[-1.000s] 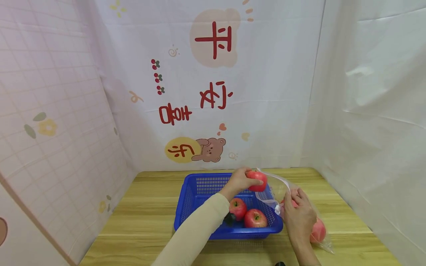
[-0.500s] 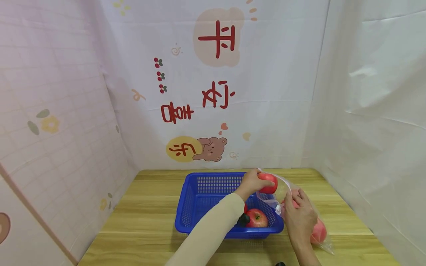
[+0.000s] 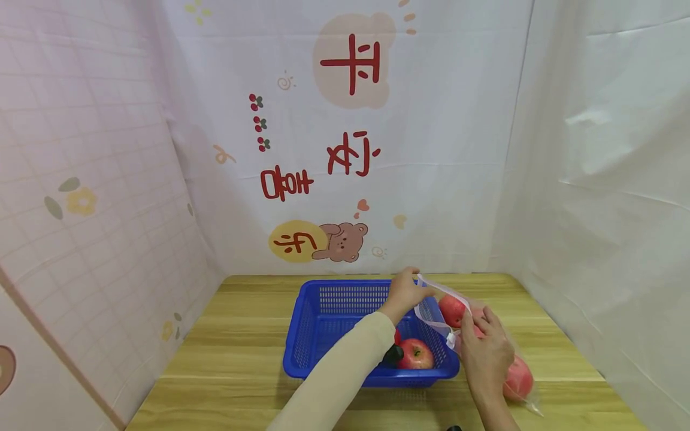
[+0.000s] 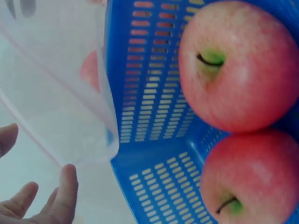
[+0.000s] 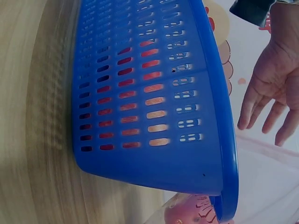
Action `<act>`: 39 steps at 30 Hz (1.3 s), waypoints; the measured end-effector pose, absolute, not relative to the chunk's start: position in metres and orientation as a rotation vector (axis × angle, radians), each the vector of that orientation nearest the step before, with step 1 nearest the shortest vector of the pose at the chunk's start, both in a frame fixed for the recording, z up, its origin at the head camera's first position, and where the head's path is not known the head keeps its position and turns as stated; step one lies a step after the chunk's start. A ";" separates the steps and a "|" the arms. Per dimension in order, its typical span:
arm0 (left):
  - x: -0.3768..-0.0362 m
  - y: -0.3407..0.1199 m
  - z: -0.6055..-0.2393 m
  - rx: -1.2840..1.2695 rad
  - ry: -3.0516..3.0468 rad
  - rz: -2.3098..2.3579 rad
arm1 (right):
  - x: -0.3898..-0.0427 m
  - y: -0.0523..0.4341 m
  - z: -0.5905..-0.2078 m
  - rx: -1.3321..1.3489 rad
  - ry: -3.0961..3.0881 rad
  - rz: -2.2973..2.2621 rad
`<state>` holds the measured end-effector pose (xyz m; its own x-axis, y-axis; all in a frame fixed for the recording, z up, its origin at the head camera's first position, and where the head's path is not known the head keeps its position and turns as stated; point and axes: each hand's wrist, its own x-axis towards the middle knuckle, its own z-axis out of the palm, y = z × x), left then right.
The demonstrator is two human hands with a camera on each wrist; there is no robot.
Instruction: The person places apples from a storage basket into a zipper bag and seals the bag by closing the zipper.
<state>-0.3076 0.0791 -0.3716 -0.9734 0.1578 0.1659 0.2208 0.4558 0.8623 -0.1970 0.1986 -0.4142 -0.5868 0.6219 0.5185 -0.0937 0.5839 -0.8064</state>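
clear plastic bag [image 3: 487,341] beside blue basket [image 3: 323,335], red apples [image 3: 453,309] inside

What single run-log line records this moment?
left hand: open, at bag mouth | right hand: holds bag | apple in bag | basket: apples

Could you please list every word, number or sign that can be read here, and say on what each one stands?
"开", probably: large red character, upside down, on the backdrop.
Red characters in the middle and to the left below them, upside down: not surely readable.
Red character in the yellow circle: not readable.
Blue basket and clear bag: no text visible.
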 end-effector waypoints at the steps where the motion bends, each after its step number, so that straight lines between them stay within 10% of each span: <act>1: -0.309 0.077 -0.371 -0.341 -2.627 -1.560 | -0.197 0.199 -0.414 -0.421 -1.967 1.058; 39: -0.347 -0.007 -0.375 -0.760 -2.690 -1.677 | -0.196 0.199 -0.415 -0.410 -1.974 1.072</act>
<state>-0.3471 -0.0071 -0.3751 -0.8848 0.4440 0.1417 0.3226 0.3640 0.8737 -0.1959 0.1987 -0.4154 -0.6009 0.6117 0.5145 -0.0984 0.5822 -0.8071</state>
